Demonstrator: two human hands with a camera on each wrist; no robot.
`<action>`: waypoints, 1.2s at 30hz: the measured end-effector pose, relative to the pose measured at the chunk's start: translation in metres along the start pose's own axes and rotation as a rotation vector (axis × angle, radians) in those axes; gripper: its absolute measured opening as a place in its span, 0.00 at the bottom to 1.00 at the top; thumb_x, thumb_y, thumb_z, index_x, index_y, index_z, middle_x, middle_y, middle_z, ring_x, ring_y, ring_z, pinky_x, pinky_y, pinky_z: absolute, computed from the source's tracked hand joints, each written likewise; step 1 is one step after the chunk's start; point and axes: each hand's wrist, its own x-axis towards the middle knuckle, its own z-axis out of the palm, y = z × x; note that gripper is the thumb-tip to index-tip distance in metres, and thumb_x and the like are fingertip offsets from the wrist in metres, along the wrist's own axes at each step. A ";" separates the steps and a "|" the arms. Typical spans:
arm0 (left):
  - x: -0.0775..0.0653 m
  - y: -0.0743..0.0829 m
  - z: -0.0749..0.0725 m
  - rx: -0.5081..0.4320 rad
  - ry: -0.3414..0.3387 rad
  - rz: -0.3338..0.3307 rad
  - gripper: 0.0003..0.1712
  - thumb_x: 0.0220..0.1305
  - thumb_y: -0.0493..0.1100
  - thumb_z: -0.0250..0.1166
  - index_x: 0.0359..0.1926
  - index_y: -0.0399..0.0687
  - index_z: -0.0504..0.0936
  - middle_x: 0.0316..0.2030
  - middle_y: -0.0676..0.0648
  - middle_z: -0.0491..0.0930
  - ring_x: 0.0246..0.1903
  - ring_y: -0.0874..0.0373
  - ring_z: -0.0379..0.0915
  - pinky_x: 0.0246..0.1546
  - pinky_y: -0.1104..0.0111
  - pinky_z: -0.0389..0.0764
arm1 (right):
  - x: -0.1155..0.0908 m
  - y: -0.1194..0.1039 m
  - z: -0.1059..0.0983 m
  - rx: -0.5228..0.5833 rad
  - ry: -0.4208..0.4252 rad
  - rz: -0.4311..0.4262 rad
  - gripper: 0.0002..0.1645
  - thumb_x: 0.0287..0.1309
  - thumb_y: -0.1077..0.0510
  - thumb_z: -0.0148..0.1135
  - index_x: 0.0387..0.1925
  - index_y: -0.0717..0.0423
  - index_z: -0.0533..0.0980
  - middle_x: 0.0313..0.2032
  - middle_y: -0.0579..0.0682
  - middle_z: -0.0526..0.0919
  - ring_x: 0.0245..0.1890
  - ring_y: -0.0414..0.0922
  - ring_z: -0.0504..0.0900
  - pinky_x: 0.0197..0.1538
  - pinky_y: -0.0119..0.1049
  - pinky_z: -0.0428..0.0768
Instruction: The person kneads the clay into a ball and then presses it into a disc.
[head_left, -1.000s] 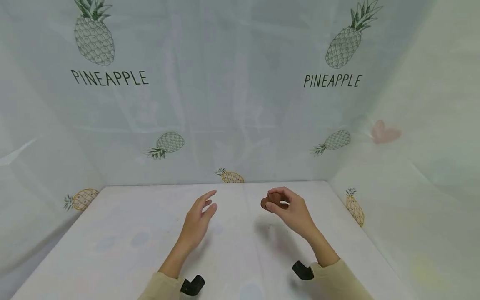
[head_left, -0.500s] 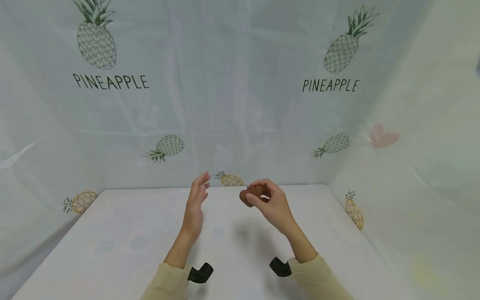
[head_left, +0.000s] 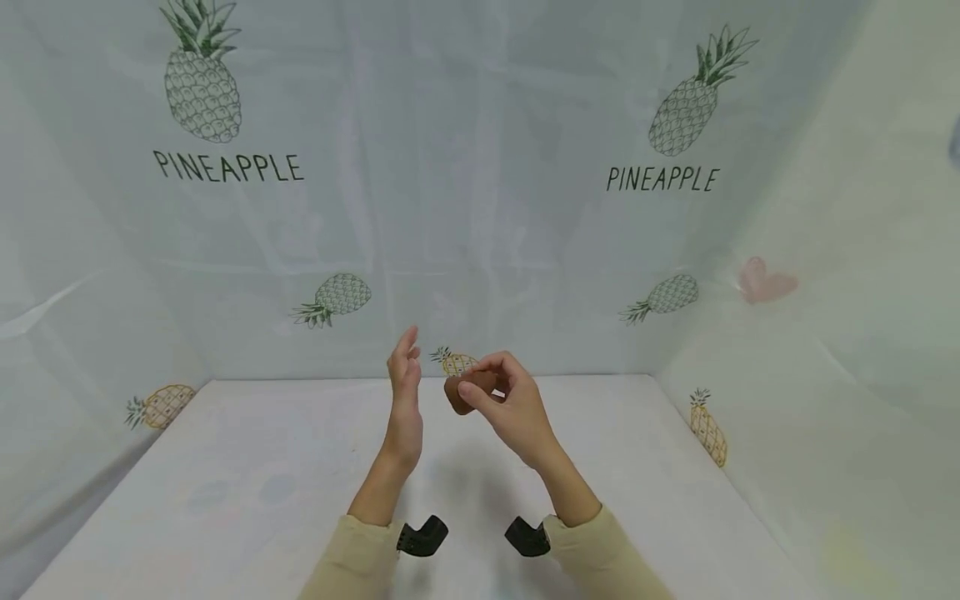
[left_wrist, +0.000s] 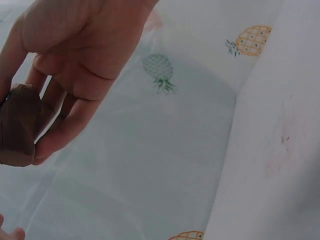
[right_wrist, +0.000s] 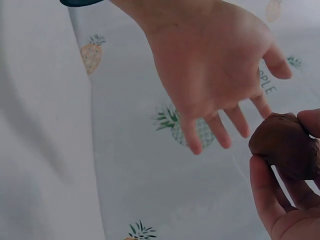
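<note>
A smooth brown lump (head_left: 453, 393), perhaps clay, is held above the white table. My right hand (head_left: 519, 415) pinches it between the thumb and the fingertips. Seen from the right wrist, the lump (right_wrist: 280, 142) looks rounded with a rougher patch at its right side. My left hand (head_left: 406, 421) is raised just left of the lump, palm turned toward it, fingers extended and apart from it. The right wrist view shows that left hand (right_wrist: 215, 65) with its fingers spread and nothing in it. In the left wrist view only some left fingertips (left_wrist: 10, 234) show at the lower corner.
The white tabletop (head_left: 262, 467) lies below both hands. Pale sheeting (head_left: 480, 208) printed with pineapples rises at the back and sides. A black angled piece (head_left: 423, 537) is on the left cuff, and another (head_left: 527, 537) on the right cuff.
My right hand has carried the brown lump leftward and slightly up. My left hand has risen, moved a little right and turned upright. The gap between the hands has narrowed.
</note>
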 end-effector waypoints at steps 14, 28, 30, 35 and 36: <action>-0.003 0.012 0.009 -0.129 0.048 0.002 0.37 0.81 0.59 0.36 0.84 0.67 0.35 0.82 0.49 0.36 0.83 0.51 0.28 0.78 0.35 0.31 | -0.001 0.001 0.024 0.010 -0.079 -0.021 0.16 0.70 0.57 0.72 0.53 0.54 0.77 0.48 0.52 0.86 0.42 0.45 0.87 0.43 0.36 0.85; -0.005 0.013 0.027 -0.186 0.010 0.028 0.39 0.81 0.65 0.32 0.84 0.69 0.30 0.83 0.47 0.36 0.82 0.45 0.32 0.78 0.37 0.34 | -0.011 -0.006 0.030 0.021 -0.086 -0.034 0.11 0.81 0.56 0.50 0.52 0.60 0.66 0.47 0.57 0.77 0.43 0.46 0.82 0.49 0.37 0.83; -0.006 0.015 0.028 -0.184 -0.010 0.024 0.40 0.81 0.66 0.31 0.84 0.68 0.29 0.83 0.46 0.35 0.82 0.43 0.31 0.78 0.37 0.34 | -0.010 -0.007 0.029 0.000 -0.058 -0.026 0.11 0.82 0.53 0.47 0.51 0.58 0.67 0.46 0.55 0.76 0.45 0.46 0.79 0.50 0.38 0.78; -0.009 0.019 0.031 -0.167 -0.060 0.024 0.39 0.81 0.68 0.29 0.84 0.69 0.27 0.83 0.48 0.33 0.82 0.44 0.23 0.79 0.40 0.35 | -0.009 -0.009 0.029 -0.012 0.017 -0.014 0.11 0.81 0.53 0.49 0.48 0.57 0.70 0.38 0.51 0.77 0.39 0.44 0.78 0.42 0.36 0.76; -0.011 0.019 0.031 -0.160 -0.060 0.021 0.39 0.81 0.68 0.29 0.83 0.71 0.27 0.83 0.49 0.33 0.82 0.44 0.29 0.79 0.41 0.42 | -0.008 -0.009 0.030 -0.024 0.036 -0.026 0.10 0.80 0.55 0.51 0.49 0.58 0.71 0.35 0.50 0.77 0.36 0.43 0.78 0.39 0.34 0.77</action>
